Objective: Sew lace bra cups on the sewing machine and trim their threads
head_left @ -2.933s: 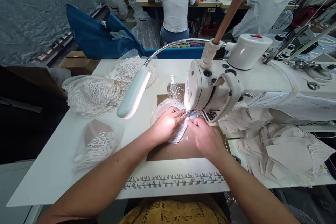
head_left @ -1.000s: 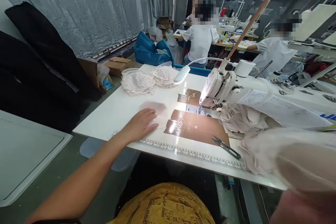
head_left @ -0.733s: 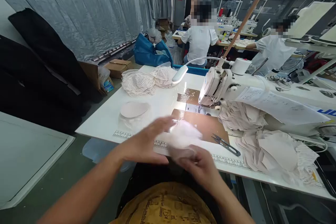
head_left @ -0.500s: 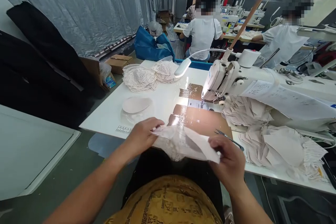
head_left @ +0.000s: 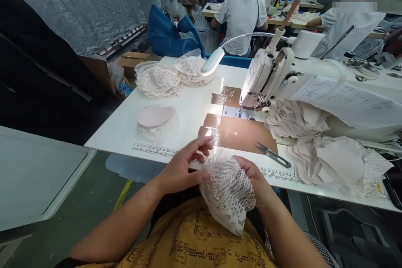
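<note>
A white lace cup piece (head_left: 229,192) is held up above my lap, its patterned lace side facing me. My right hand (head_left: 256,178) grips it along its right edge, with part of the fingers hidden behind the lace. At its upper left, my left hand (head_left: 188,161) has its thumb against the lace, while the curled fingers stand apart from the thumb. Just beyond the hands, thread snips (head_left: 273,155) lie on the table beside the brown board (head_left: 238,134). A flat oval fabric piece (head_left: 157,116) rests on sheer material to the left.
The white sewing machine (head_left: 282,71) with its lamp (head_left: 212,62) stands beyond my hands. Stacked lace cups (head_left: 160,81) are at the back left of the table (head_left: 116,123). Beige fabric pieces (head_left: 333,159) pile up at the right. Two people in white shirts sit farther off.
The piece was stretched flat between both hands; now it is turned lace side up and bunched nearer my body. My right hand has moved left, and my left fingers have come off its edge.
</note>
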`<state>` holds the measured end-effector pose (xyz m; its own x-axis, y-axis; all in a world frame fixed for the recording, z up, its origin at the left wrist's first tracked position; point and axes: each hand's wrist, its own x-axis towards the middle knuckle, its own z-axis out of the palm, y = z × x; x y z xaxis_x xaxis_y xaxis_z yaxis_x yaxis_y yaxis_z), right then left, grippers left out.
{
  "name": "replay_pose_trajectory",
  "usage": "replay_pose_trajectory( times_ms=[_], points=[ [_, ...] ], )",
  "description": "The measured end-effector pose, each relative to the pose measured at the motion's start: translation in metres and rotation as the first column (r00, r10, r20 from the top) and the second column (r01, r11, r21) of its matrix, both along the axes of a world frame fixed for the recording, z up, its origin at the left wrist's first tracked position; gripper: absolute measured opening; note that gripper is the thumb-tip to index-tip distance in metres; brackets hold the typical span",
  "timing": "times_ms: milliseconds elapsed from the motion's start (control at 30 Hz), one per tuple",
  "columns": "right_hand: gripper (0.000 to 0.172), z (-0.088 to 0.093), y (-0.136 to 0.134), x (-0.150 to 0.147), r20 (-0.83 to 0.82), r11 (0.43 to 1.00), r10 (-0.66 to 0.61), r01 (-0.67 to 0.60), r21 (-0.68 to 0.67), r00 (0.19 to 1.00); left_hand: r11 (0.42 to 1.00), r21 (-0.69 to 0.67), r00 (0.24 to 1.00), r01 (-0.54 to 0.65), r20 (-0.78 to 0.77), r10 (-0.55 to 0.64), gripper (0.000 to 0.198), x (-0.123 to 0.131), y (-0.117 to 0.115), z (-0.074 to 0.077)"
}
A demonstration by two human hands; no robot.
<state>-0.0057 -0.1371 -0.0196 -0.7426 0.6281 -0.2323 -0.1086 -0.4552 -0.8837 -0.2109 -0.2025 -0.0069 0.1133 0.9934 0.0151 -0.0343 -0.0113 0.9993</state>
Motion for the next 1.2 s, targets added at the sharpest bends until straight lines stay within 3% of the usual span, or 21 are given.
replay_pose_trajectory(
  times_ms=[100,200,300,400,500,567,667,767,833,900,1000,1067,1133,1200],
  points=[
    [0.039,0.0,-0.002,-0.002,-0.024,0.979,-0.204,0.204,0.024,0.979,0.984,-0.151,0.995,0.094,0.049,-0.087,0.032,-0.002,-0.002,-0.005],
    [0.038,-0.003,0.0,-0.001,-0.011,0.942,-0.325,0.324,0.088,0.946,0.979,-0.197,0.993,0.053,0.118,-0.03,0.024,0.0,-0.006,-0.009],
    [0.022,-0.006,0.005,0.004,0.042,0.943,-0.278,0.265,0.2,0.96,0.989,-0.145,0.999,-0.027,0.038,0.033,0.022,0.004,-0.008,-0.009],
    [0.039,-0.004,0.008,0.008,0.063,0.93,-0.203,0.172,0.324,0.977,0.996,-0.055,0.993,-0.072,-0.096,0.066,0.023,0.007,-0.009,-0.009],
    [0.029,-0.004,0.007,0.009,0.074,0.914,-0.21,0.169,0.37,0.975,0.994,-0.012,0.984,-0.109,-0.146,0.106,0.031,0.009,-0.008,-0.013],
    [0.027,-0.007,0.006,0.01,0.069,0.913,-0.27,0.233,0.334,0.96,0.988,-0.027,0.985,-0.155,-0.082,0.153,0.038,0.009,-0.008,-0.017],
    [0.025,-0.014,0.004,0.012,-0.016,0.905,-0.367,0.362,0.223,0.93,0.967,-0.144,0.961,-0.211,0.152,0.232,0.042,0.008,-0.006,-0.021],
    [0.022,-0.018,0.006,0.013,-0.078,0.884,-0.433,0.44,0.157,0.898,0.961,-0.25,0.909,-0.121,0.36,0.209,0.04,0.008,-0.006,-0.019],
    [0.022,-0.017,0.007,0.012,-0.087,0.887,-0.429,0.438,0.146,0.899,0.974,-0.223,0.923,-0.045,0.362,0.126,0.036,0.009,-0.007,-0.017],
    [0.023,-0.014,0.008,0.01,-0.09,0.9,-0.406,0.415,0.131,0.909,0.984,-0.173,0.966,-0.029,0.248,0.072,0.028,0.012,-0.008,-0.014],
    [0.025,-0.011,0.009,0.007,-0.101,0.894,-0.43,0.438,0.09,0.897,0.973,-0.203,0.975,-0.112,0.166,0.147,0.013,0.013,-0.007,-0.014],
    [0.027,-0.01,0.011,0.007,-0.121,0.871,-0.477,0.487,0.067,0.87,0.943,-0.3,0.923,-0.143,0.304,0.237,0.015,0.01,-0.005,-0.016],
    [0.03,-0.01,0.014,0.009,-0.156,0.849,-0.514,0.526,0.048,0.844,0.921,-0.372,0.82,-0.116,0.487,0.3,0.02,0.004,-0.002,-0.018],
    [0.032,-0.01,0.016,0.011,-0.178,0.846,-0.517,0.532,0.047,0.838,0.928,-0.362,0.749,-0.088,0.59,0.301,0.018,-0.002,0.001,-0.018]
  ],
)
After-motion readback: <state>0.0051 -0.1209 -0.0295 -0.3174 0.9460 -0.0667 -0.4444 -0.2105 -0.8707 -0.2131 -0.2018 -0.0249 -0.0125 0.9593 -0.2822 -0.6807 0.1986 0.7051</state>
